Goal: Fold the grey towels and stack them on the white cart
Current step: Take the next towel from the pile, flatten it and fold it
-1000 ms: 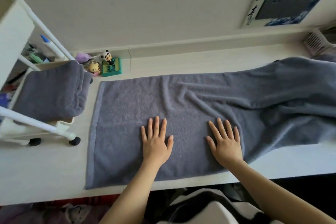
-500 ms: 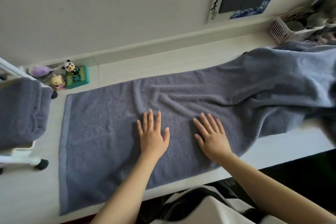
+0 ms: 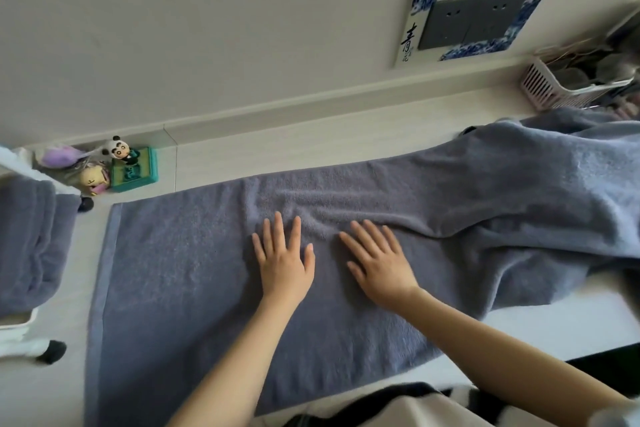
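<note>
A long grey towel point(image 3: 180, 281) lies spread along the white counter, flat at its left end and bunched into wrinkles toward the right. My left hand point(image 3: 284, 262) rests palm down on its middle, fingers spread. My right hand point(image 3: 379, 262) lies flat just to the right of it, also with fingers apart. Neither hand grips the cloth. A folded grey towel point(image 3: 29, 246) sits on the white cart point(image 3: 17, 326) at the left edge; only a corner of the cart shows.
Small toy figures and a green box point(image 3: 135, 168) stand against the wall at the back left. A pink slatted basket point(image 3: 561, 87) sits at the back right. The counter's front edge point(image 3: 554, 329) runs near my body. A cart wheel point(image 3: 52, 352) rests on the counter.
Both hands slid a little away from me across the towel and stayed flat. The view swung to the right, so most of the cart left the frame and the basket came in.
</note>
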Demonstrator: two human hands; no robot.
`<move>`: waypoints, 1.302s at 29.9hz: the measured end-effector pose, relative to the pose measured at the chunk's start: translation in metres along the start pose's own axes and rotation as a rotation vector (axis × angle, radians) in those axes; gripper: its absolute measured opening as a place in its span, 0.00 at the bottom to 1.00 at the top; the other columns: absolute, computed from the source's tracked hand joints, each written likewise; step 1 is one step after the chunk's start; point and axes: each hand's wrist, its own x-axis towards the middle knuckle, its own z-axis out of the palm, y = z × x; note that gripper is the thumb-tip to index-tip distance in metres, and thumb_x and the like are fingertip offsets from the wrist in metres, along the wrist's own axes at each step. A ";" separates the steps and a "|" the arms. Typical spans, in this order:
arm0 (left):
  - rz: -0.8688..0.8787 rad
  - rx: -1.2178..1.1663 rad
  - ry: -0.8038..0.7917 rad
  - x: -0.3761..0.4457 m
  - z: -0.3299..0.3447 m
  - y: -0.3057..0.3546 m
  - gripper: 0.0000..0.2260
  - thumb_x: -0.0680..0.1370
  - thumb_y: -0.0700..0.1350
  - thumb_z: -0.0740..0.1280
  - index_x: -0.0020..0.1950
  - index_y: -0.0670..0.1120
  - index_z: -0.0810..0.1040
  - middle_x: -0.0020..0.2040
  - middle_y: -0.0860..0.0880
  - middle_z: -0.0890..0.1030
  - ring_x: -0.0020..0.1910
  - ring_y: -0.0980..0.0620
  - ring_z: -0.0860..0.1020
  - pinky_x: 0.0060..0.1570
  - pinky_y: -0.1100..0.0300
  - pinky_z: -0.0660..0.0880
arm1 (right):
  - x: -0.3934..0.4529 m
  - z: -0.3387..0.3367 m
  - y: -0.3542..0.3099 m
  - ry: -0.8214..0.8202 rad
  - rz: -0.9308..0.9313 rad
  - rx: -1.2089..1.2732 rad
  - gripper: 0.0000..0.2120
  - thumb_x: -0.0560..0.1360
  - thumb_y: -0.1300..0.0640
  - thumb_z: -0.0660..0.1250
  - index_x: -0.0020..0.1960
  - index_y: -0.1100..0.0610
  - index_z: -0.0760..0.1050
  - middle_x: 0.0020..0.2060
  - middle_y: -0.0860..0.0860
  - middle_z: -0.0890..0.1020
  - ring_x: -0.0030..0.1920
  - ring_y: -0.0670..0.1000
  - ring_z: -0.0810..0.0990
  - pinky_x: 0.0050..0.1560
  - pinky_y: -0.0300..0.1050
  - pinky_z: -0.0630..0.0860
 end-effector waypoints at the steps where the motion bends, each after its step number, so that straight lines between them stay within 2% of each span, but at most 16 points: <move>1: -0.008 0.016 -0.016 0.011 0.002 -0.001 0.26 0.76 0.55 0.53 0.70 0.46 0.70 0.72 0.38 0.66 0.71 0.35 0.64 0.69 0.36 0.55 | 0.013 0.001 -0.006 -0.023 -0.064 0.015 0.24 0.77 0.46 0.54 0.71 0.51 0.67 0.71 0.51 0.69 0.71 0.55 0.65 0.71 0.54 0.52; 3: -0.021 0.056 -0.051 0.026 0.005 -0.005 0.27 0.75 0.57 0.52 0.71 0.48 0.69 0.73 0.39 0.65 0.71 0.34 0.62 0.69 0.34 0.56 | 0.037 0.007 -0.011 -0.084 -0.171 0.011 0.24 0.77 0.45 0.53 0.72 0.50 0.65 0.71 0.51 0.68 0.72 0.54 0.64 0.72 0.52 0.51; 6: -0.006 0.106 -0.068 0.035 0.011 -0.014 0.28 0.75 0.58 0.52 0.74 0.50 0.64 0.74 0.42 0.63 0.73 0.34 0.60 0.68 0.33 0.52 | 0.068 0.009 0.009 -0.136 -0.208 -0.040 0.25 0.78 0.42 0.51 0.73 0.48 0.63 0.71 0.49 0.67 0.72 0.53 0.65 0.71 0.51 0.50; 12: 0.027 0.126 -0.040 0.035 0.012 -0.016 0.28 0.76 0.59 0.52 0.76 0.52 0.59 0.76 0.44 0.60 0.74 0.37 0.58 0.69 0.33 0.50 | 0.114 -0.012 0.096 -0.071 0.039 -0.054 0.27 0.78 0.40 0.46 0.75 0.46 0.59 0.74 0.50 0.63 0.75 0.54 0.58 0.73 0.53 0.47; 16: 0.007 0.050 -0.014 0.037 0.011 -0.014 0.27 0.75 0.59 0.55 0.74 0.52 0.65 0.75 0.44 0.64 0.73 0.38 0.60 0.69 0.34 0.51 | 0.133 -0.021 0.107 -0.036 0.243 -0.037 0.30 0.76 0.39 0.44 0.73 0.49 0.63 0.74 0.54 0.63 0.74 0.58 0.58 0.73 0.58 0.46; 18: -0.044 -0.048 0.062 0.049 0.008 -0.010 0.25 0.74 0.56 0.58 0.69 0.49 0.72 0.71 0.41 0.67 0.70 0.38 0.65 0.69 0.34 0.54 | 0.134 -0.024 0.088 0.021 0.187 -0.021 0.27 0.77 0.42 0.49 0.69 0.53 0.69 0.70 0.57 0.69 0.70 0.60 0.65 0.71 0.57 0.51; 20: -0.098 -0.088 0.080 0.067 0.006 -0.004 0.25 0.74 0.55 0.57 0.68 0.47 0.73 0.71 0.38 0.67 0.69 0.36 0.64 0.69 0.34 0.53 | 0.129 -0.021 0.066 0.108 0.066 -0.010 0.23 0.77 0.45 0.53 0.63 0.56 0.75 0.61 0.57 0.77 0.59 0.62 0.74 0.62 0.56 0.63; 22: -0.125 -0.040 -0.033 0.079 0.006 0.001 0.29 0.74 0.59 0.52 0.74 0.50 0.64 0.75 0.38 0.59 0.74 0.35 0.56 0.70 0.33 0.46 | 0.122 -0.017 0.052 0.145 0.029 -0.007 0.22 0.77 0.46 0.54 0.59 0.57 0.77 0.54 0.55 0.79 0.51 0.60 0.77 0.53 0.54 0.70; 24: -0.092 0.052 -0.086 0.081 0.013 -0.001 0.32 0.74 0.62 0.49 0.77 0.52 0.56 0.77 0.38 0.54 0.75 0.34 0.50 0.69 0.31 0.43 | 0.126 -0.022 0.053 0.135 0.099 -0.008 0.22 0.77 0.44 0.53 0.59 0.54 0.78 0.54 0.54 0.80 0.52 0.60 0.78 0.50 0.52 0.72; 27: -0.053 0.101 -0.067 0.078 0.017 -0.007 0.31 0.75 0.62 0.49 0.77 0.52 0.54 0.77 0.38 0.54 0.75 0.33 0.51 0.68 0.30 0.47 | 0.144 -0.032 0.075 0.015 0.225 -0.070 0.23 0.79 0.42 0.49 0.67 0.47 0.72 0.67 0.52 0.74 0.67 0.58 0.70 0.59 0.55 0.68; 29: -0.049 0.098 -0.058 0.080 0.016 -0.008 0.31 0.76 0.62 0.50 0.77 0.53 0.53 0.77 0.39 0.55 0.75 0.34 0.51 0.68 0.30 0.47 | 0.156 -0.032 0.097 -0.115 0.242 -0.032 0.23 0.81 0.42 0.45 0.74 0.43 0.59 0.75 0.50 0.60 0.75 0.55 0.56 0.71 0.54 0.55; 31: -0.053 0.101 -0.069 0.081 0.016 -0.007 0.31 0.76 0.62 0.49 0.77 0.53 0.52 0.77 0.39 0.54 0.75 0.34 0.50 0.68 0.30 0.47 | 0.164 -0.032 0.109 -0.220 0.220 0.031 0.24 0.81 0.42 0.44 0.76 0.42 0.49 0.77 0.48 0.49 0.77 0.52 0.44 0.74 0.52 0.41; 32: -0.055 0.100 -0.082 0.081 0.016 -0.006 0.31 0.76 0.63 0.49 0.77 0.53 0.52 0.77 0.39 0.53 0.75 0.34 0.50 0.69 0.31 0.46 | 0.165 -0.031 0.109 -0.243 0.204 0.052 0.25 0.81 0.41 0.43 0.77 0.43 0.48 0.77 0.48 0.47 0.76 0.52 0.42 0.74 0.52 0.38; 34: -0.056 0.081 -0.092 0.081 0.015 -0.006 0.31 0.75 0.62 0.49 0.77 0.52 0.53 0.77 0.39 0.53 0.75 0.35 0.49 0.69 0.31 0.45 | 0.152 -0.031 0.098 -0.154 0.125 0.050 0.27 0.80 0.40 0.43 0.76 0.48 0.54 0.76 0.51 0.53 0.77 0.54 0.47 0.74 0.52 0.39; 36: -0.073 0.057 -0.094 0.082 0.014 -0.006 0.32 0.75 0.62 0.50 0.77 0.51 0.55 0.77 0.38 0.53 0.75 0.35 0.49 0.70 0.32 0.44 | 0.126 -0.029 0.080 -0.028 0.020 0.040 0.27 0.79 0.41 0.45 0.73 0.52 0.64 0.73 0.55 0.64 0.74 0.58 0.58 0.74 0.54 0.47; 39: -0.078 0.010 -0.097 0.079 0.011 0.000 0.32 0.75 0.61 0.48 0.77 0.49 0.57 0.76 0.36 0.52 0.76 0.37 0.49 0.71 0.35 0.42 | 0.072 -0.022 0.061 -0.006 -0.016 0.065 0.26 0.81 0.43 0.44 0.70 0.54 0.69 0.71 0.54 0.68 0.72 0.56 0.63 0.72 0.56 0.53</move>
